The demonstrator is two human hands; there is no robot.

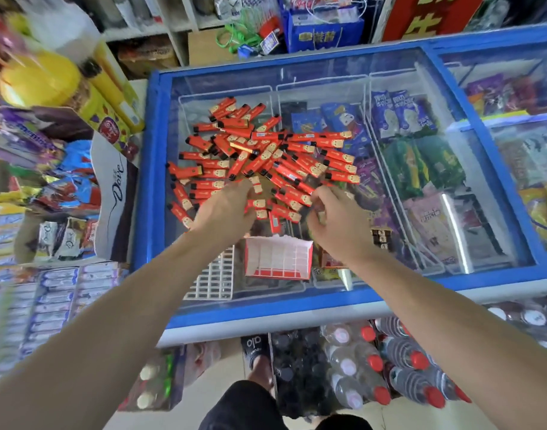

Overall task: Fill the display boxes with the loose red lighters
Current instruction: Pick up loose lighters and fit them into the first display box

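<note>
Fingers [249,189] of the left hand [225,209] are curling onto lighters at the near edge of the red lighters [266,153]; I cannot tell whether any is actually held. Right hand [337,221] is hanging loosely curled just beside them, grip unclear. I am seeing the pile lying on the freezer lid [328,69], the display box [278,257] standing nearer, between both wrists.

Freezer glass lid [297,66] (blue-framed): red lighters [266,156] heaped; display box [278,259]; white grid tray [211,279].
</note>
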